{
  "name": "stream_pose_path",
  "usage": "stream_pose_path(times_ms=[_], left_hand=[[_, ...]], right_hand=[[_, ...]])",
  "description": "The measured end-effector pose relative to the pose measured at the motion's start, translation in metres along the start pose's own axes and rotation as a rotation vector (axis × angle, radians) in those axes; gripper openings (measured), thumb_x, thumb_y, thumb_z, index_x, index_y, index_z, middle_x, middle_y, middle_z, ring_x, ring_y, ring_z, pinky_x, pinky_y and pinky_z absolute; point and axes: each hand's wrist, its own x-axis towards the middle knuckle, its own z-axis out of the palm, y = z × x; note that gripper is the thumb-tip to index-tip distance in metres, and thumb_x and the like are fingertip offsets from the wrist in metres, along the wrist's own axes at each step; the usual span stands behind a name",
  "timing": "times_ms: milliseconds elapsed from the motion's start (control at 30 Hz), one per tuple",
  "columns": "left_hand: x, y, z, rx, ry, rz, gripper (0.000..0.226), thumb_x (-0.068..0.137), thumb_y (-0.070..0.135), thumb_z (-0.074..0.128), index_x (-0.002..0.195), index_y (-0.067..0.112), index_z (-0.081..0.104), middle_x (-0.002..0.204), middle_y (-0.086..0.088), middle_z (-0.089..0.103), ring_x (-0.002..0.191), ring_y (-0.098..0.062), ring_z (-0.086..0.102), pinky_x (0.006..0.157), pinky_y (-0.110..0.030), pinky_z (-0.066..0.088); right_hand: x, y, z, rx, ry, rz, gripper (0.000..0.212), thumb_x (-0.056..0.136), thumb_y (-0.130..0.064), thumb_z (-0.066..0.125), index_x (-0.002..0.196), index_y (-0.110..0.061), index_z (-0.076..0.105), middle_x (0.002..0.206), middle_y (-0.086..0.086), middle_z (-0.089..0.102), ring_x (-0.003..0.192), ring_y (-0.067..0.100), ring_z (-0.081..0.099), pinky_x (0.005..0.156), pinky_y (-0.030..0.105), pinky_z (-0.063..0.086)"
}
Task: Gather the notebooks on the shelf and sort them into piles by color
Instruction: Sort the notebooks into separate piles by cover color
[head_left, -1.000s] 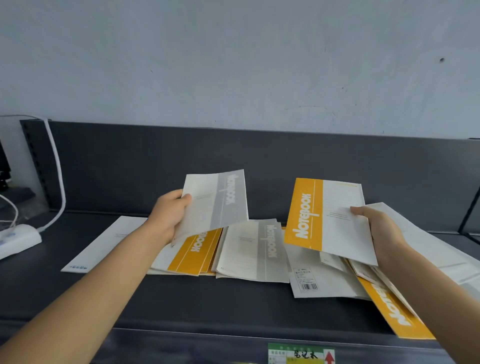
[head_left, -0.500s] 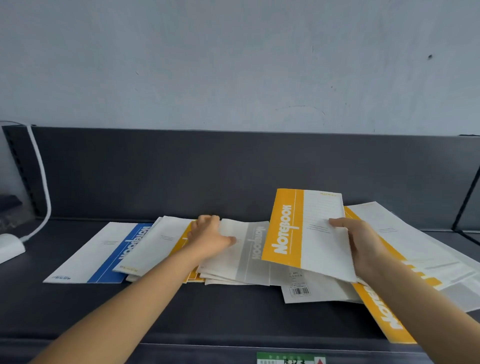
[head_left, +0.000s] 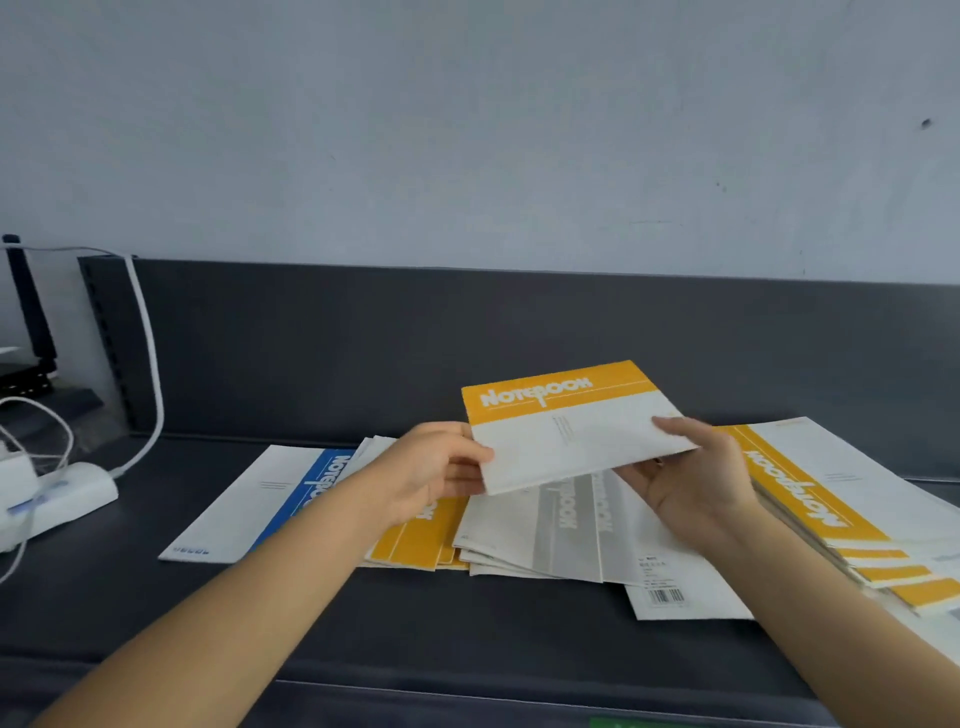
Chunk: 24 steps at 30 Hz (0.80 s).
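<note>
Against a pale grey-blue wall (head_left: 467, 130) runs a dark grey shelf (head_left: 519, 634), its low back panel (head_left: 363, 338) standing upright along the far side. Over the middle of that shelf the person holds one yellow-banded notebook (head_left: 571, 426) clear of the surface, tilted, with its yellow title strip toward twelve o'clock. The left hand (head_left: 431, 467) pinches its corner at nine o'clock, thumb on top and fingers curled beneath; the right hand (head_left: 691, 478) grips the edge at three o'clock, thumb over the cover and palm cupped under it.

Below it the shelf is strewn with more notebooks. At roughly eight o'clock from the held one lies a blue-banded notebook (head_left: 291, 499), flat and partly covered by the left forearm. Just beside it sits a yellow notebook (head_left: 410, 540), overlapped at its right by a loose fan of grey-banded notebooks (head_left: 550, 525). At five o'clock a white back cover with a barcode (head_left: 670, 592) pokes out from under them. Out toward three and four o'clock a stack of yellow notebooks (head_left: 810, 493) lies stepped, edges showing, running past the frame's edge.

At nine o'clock, well apart from the notebooks, a white power strip (head_left: 67, 493) rests on the shelf with a white cable (head_left: 148, 353) climbing the back panel, and a dark device (head_left: 31, 332) stands behind it.
</note>
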Motion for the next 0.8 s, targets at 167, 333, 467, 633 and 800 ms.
stream_pose_path(times_ms=[167, 333, 467, 633, 800], left_hand=[[-0.003, 0.009, -0.065, 0.058, 0.110, -0.041, 0.020, 0.099, 0.008, 0.048, 0.107, 0.006, 0.066, 0.071, -0.001, 0.057, 0.052, -0.009, 0.040, 0.043, -0.019, 0.029], [-0.001, 0.000, -0.096, -0.072, 0.261, -0.046, 0.022, 0.094, 0.016, 0.064, 0.111, 0.003, 0.067, 0.079, -0.004, 0.065, 0.050, -0.009, 0.047, 0.038, -0.016, 0.037], [0.002, -0.009, -0.100, -0.413, 0.419, -0.091, 0.015, 0.091, 0.015, 0.068, 0.095, 0.003, 0.062, 0.084, -0.010, 0.065, 0.071, -0.019, 0.063, 0.052, -0.029, 0.052], [0.010, -0.019, -0.104, -0.157, 0.408, -0.064, 0.045, 0.087, 0.005, 0.071, 0.122, -0.001, 0.045, 0.103, -0.015, 0.066, 0.084, -0.024, 0.066, 0.065, -0.036, 0.054], [0.016, -0.026, -0.118, 0.451, 0.296, 0.014, 0.073, 0.086, 0.002, 0.068, 0.146, 0.013, 0.028, 0.130, -0.006, 0.054, 0.112, -0.023, 0.056, 0.086, -0.034, 0.050]], right_hand=[[0.002, -0.001, 0.009, -0.033, -0.015, 0.080, 0.035, 0.091, -0.026, 0.057, 0.120, -0.007, 0.055, 0.109, 0.015, 0.072, 0.089, 0.029, 0.073, 0.063, 0.035, 0.061], [0.005, 0.037, 0.033, -0.341, -0.028, 0.175, 0.024, 0.088, -0.021, 0.064, 0.106, -0.005, 0.066, 0.088, 0.010, 0.068, 0.064, 0.021, 0.070, 0.054, 0.026, 0.057], [0.005, 0.070, 0.053, -0.489, 0.001, 0.160, 0.029, 0.086, -0.003, 0.067, 0.115, 0.001, 0.062, 0.077, 0.010, 0.067, 0.051, 0.014, 0.064, 0.048, 0.022, 0.054], [-0.004, 0.107, 0.082, -0.460, 0.127, 0.141, 0.032, 0.084, 0.002, 0.070, 0.109, -0.003, 0.050, 0.090, 0.018, 0.065, 0.058, 0.024, 0.070, 0.053, 0.029, 0.060], [-0.017, 0.130, 0.105, -0.853, 0.050, 0.158, 0.042, 0.078, -0.012, 0.079, 0.107, -0.009, 0.049, 0.086, 0.009, 0.070, 0.047, 0.016, 0.065, 0.050, 0.023, 0.054]])
